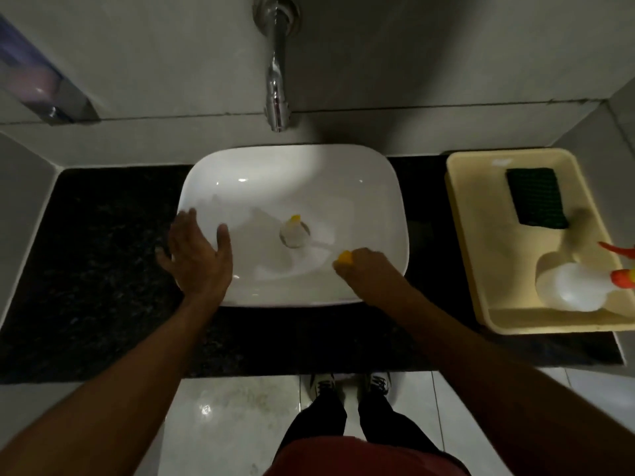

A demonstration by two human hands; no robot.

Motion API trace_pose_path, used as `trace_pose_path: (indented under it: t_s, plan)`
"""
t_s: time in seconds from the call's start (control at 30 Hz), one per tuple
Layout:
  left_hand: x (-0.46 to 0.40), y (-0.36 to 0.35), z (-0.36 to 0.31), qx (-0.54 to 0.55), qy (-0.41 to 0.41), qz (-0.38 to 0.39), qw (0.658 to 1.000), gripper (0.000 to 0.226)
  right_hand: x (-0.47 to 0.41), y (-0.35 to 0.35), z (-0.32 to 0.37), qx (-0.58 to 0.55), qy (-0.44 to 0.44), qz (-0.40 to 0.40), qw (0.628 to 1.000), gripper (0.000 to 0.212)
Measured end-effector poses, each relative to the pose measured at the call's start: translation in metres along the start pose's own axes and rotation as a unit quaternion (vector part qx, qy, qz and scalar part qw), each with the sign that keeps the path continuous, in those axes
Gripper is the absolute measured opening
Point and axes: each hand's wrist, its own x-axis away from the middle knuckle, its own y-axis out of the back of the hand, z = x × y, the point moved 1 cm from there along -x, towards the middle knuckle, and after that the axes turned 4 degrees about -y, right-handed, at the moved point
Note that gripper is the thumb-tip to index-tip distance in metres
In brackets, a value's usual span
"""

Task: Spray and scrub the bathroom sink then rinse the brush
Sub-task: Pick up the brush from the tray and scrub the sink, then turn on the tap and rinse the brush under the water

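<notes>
A white rectangular sink point(371, 187) sits on a black stone counter. My left hand point(197, 252) lies flat on the sink's left rim, fingers spread, holding nothing. My right hand point(366, 266) is over the front right of the basin, closed around the yellow handle end of a brush point(321, 242). The brush's pale, blurred shaft runs left to the drain point(294, 235), where its head with a yellow tip rests. A white spray bottle point(570, 286) with an orange trigger lies in a cream tray at the right.
A chrome wall faucet point(277, 80) hangs above the back of the sink. The cream tray point(481, 242) also holds a green scrub pad point(536, 197). A soap dispenser point(41, 87) is on the left wall. The black counter point(103, 252) extends left.
</notes>
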Motion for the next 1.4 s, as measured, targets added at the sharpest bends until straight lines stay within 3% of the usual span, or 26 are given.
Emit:
trace_pose_path:
  t_s: [0.1, 0.13, 0.2, 0.33, 0.43, 0.5, 0.57, 0.77, 1.03, 1.2, 1.4]
  plan:
    - [-0.041, 0.026, -0.070, 0.151, -0.052, -0.011, 0.987, 0.062, 0.002, 0.004, 0.016, -0.281, -0.136, 0.075, 0.947, 0.039]
    - [-0.056, 0.037, -0.096, 0.166, -0.079, -0.003, 0.983, 0.058, 0.002, 0.006, 0.018, -0.312, -0.166, 0.111, 0.929, 0.041]
    - [-0.083, 0.055, -0.139, 0.153, -0.100, -0.010, 0.983, 0.054, 0.002, 0.011, 0.021, -0.331, -0.181, 0.162, 0.912, 0.041]
    - [-0.102, 0.081, -0.188, 0.071, -0.077, -0.048, 0.993, 0.054, -0.003, 0.024, 0.019, -0.356, -0.172, 0.191, 0.898, 0.043]
    - [-0.104, 0.087, -0.203, 0.022, -0.036, -0.042, 0.998, 0.045, -0.008, 0.030, 0.012, -0.425, -0.180, 0.222, 0.859, 0.042]
    - [-0.109, 0.086, -0.211, 0.021, -0.013, -0.037, 0.999, 0.054, -0.012, 0.033, 0.007, -0.460, -0.193, 0.232, 0.835, 0.042]
    - [-0.110, 0.086, -0.217, 0.037, 0.007, -0.036, 0.999, 0.062, -0.013, 0.029, 0.005, -0.455, -0.203, 0.236, 0.834, 0.042]
    - [-0.106, 0.080, -0.224, 0.052, 0.004, -0.045, 0.998, 0.036, -0.013, 0.000, 0.012, -0.488, -0.192, 0.252, 0.813, 0.040]
    - [-0.098, 0.069, -0.231, 0.119, 0.042, -0.069, 0.990, 0.036, -0.008, -0.011, 0.016, -0.487, -0.170, 0.253, 0.818, 0.039]
    - [-0.112, 0.079, -0.221, 0.163, 0.042, 0.001, 0.986, 0.042, -0.009, -0.010, 0.017, -0.491, -0.161, 0.260, 0.816, 0.038]
    - [-0.125, 0.083, -0.197, 0.234, -0.037, 0.100, 0.966, 0.017, -0.009, -0.015, 0.021, -0.468, -0.166, 0.257, 0.829, 0.039]
